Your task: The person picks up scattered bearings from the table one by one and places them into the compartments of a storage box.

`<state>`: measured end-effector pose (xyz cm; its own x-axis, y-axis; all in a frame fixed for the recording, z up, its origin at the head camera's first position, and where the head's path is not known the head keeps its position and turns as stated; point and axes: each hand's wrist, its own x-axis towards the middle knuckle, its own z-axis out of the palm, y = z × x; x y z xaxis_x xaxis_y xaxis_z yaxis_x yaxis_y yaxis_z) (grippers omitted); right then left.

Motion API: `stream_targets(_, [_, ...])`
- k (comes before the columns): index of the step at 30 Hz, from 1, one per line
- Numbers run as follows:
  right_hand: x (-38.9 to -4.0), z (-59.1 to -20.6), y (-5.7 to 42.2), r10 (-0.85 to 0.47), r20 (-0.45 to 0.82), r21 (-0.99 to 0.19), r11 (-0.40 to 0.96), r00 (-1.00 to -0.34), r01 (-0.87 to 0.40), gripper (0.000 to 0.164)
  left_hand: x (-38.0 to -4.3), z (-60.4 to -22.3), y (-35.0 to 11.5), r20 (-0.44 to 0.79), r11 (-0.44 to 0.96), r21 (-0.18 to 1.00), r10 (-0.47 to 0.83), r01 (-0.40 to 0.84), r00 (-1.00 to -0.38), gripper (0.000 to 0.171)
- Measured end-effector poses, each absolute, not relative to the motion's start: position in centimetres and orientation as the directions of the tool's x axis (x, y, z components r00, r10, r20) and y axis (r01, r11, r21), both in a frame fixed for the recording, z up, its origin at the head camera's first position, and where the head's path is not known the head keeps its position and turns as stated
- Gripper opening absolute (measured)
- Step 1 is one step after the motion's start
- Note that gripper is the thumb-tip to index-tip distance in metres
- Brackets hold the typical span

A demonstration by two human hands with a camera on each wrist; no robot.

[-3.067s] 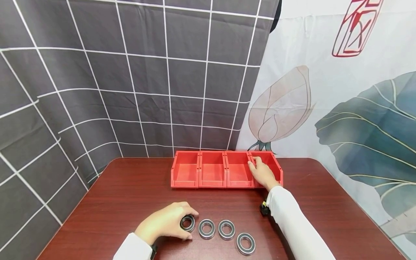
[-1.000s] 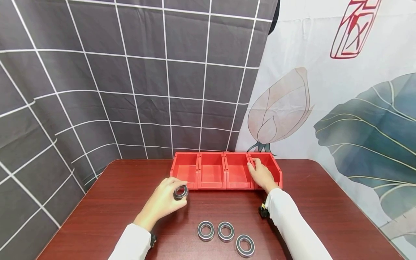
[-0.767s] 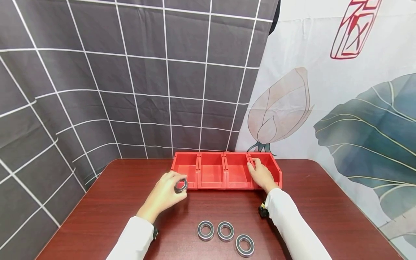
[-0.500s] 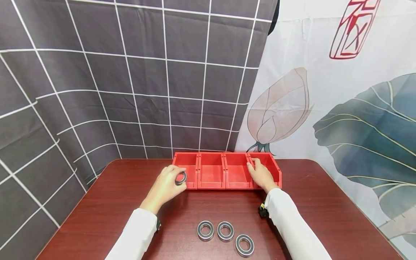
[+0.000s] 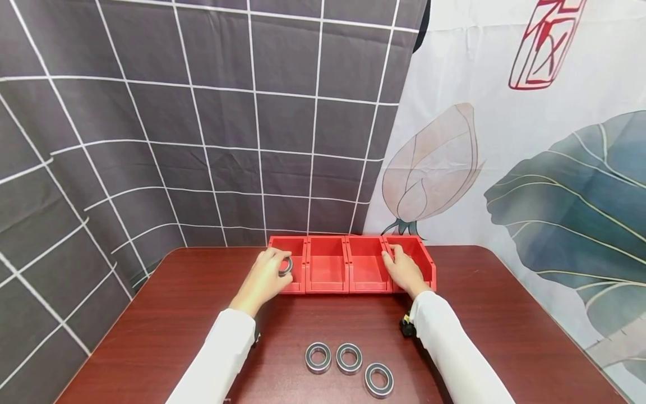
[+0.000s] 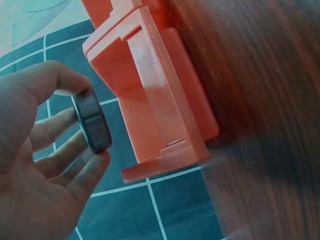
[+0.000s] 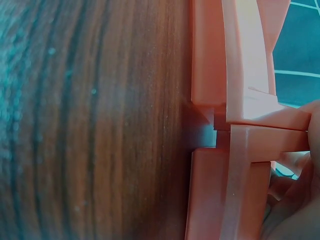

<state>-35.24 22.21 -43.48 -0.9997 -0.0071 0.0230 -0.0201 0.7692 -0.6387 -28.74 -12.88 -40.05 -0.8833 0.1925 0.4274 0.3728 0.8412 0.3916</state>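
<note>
My left hand [image 5: 263, 276] pinches a ball bearing [image 5: 286, 267] by its rim, between thumb and fingers. In the head view the bearing overlaps the leftmost red bin [image 5: 296, 285]; in the left wrist view the bearing [image 6: 93, 120] is tilted on edge beside the bin's opening [image 6: 150, 100]. My right hand [image 5: 406, 272] grips the adjoining side walls of the two rightmost bins, thumb on one side and fingers on the other. The right wrist view shows these walls [image 7: 275, 120] meeting under the hand, with part of the fingers hidden.
Three more bearings lie on the brown table near its front: one on the left [image 5: 318, 358], one in the middle [image 5: 349, 358] and one on the right [image 5: 378, 380]. Several red bins stand side by side at the back edge, before a grey checked cloth [image 5: 217, 123].
My left hand has lifted the bearing from the left end of the row on the table and carried it forward to the leftmost bin. The right hand has stayed at the bins.
</note>
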Motion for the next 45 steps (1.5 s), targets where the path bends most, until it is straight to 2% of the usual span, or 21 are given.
stream_targets(10, [-35.1, -43.6, 22.1, 0.005, 0.019, -0.644, 0.765, -1.0, -0.008, 0.058, -29.8, -39.9, -12.2, 0.337, 0.855, 0.419, 0.166, 0.305, -0.927, 0.049])
stream_targets(29, [-34.9, -43.4, 22.0, 0.007, 0.024, -0.629, 0.778, -1.0, -0.01, 0.06, -32.0, -40.2, -10.9, 0.216, 0.9, 0.344, 0.202, 0.268, -0.955, 0.042])
stream_targets(35, [-35.0, -43.6, 21.9, 0.006, 0.026, -0.629, 0.777, -1.0, -0.012, 0.059, -32.7, -40.5, -10.5, 0.13, 0.912, 0.356, 0.169, 0.206, -0.977, 0.046])
stream_targets(45, [-34.8, -43.5, 21.9, 0.013, 0.03, -0.63, 0.777, -0.999, -0.009, 0.057, -33.9, -41.0, -10.2, 0.072, 0.933, 0.319, 0.154, 0.169, -0.985, 0.038])
